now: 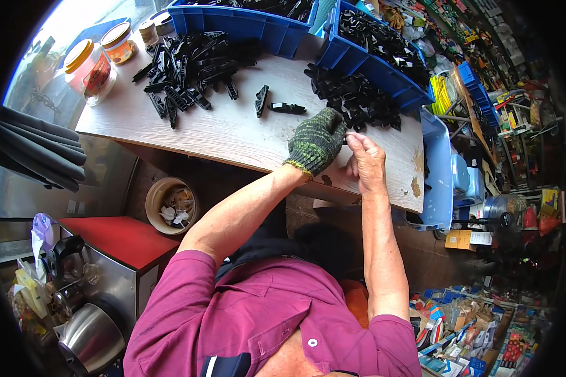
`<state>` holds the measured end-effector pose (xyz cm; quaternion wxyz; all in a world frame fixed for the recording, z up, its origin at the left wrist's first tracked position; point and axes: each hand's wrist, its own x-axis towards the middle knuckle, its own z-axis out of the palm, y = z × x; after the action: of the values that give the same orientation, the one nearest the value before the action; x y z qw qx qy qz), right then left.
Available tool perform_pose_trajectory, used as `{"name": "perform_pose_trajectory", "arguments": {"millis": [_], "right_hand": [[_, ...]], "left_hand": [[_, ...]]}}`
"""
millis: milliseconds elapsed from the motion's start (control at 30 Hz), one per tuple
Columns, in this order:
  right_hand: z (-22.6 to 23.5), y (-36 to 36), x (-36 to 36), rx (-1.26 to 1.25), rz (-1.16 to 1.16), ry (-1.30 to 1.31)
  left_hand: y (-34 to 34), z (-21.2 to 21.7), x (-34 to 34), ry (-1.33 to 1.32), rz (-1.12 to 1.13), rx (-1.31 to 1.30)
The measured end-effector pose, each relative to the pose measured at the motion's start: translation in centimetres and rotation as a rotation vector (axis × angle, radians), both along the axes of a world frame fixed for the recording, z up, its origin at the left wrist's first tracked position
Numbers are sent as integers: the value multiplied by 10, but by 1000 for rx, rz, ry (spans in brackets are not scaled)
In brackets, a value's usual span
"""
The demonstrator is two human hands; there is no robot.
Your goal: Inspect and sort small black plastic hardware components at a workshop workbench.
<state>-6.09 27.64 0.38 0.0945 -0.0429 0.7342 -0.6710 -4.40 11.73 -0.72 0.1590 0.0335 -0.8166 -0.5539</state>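
My left hand [317, 141], in a dark green knit glove, is closed over the front part of the table, its fingers curled out of sight. Close beside it, my bare right hand [366, 160] pinches thumb against fingers near the gloved fingertips. Whatever lies between the two hands is too small and covered to make out. Just beyond them is a heap of black plastic parts [352, 94]. Two single long black parts, one upright-lying [261, 101] and one crosswise [287, 109], rest left of the glove. A larger pile of long black parts [185, 69] spreads farther left.
Blue bins of black parts, one at the back [245, 26] and one at right [383, 78], border the table [233, 129]. Lidded jars [89, 72] stand at the left corner. A waste bucket [154, 210] sits below; a light-blue tub [438, 169] adjoins the right edge.
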Motion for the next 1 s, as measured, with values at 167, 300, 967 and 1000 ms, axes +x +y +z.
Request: {"name": "perform_pose_trajectory", "arguments": {"millis": [167, 300, 967, 1000], "right_hand": [[-1, -9, 7, 19, 35, 57], [-4, -11, 13, 32, -5, 117], [-1, -18, 17, -367, -312, 8], [-2, -18, 18, -374, -317, 26]], "left_hand": [[-6, -1, -4, -25, 0, 27], [-20, 8, 13, 36, -7, -212], [-43, -1, 23, 346, -215, -400], [-36, -1, 25, 311, -256, -333]]}}
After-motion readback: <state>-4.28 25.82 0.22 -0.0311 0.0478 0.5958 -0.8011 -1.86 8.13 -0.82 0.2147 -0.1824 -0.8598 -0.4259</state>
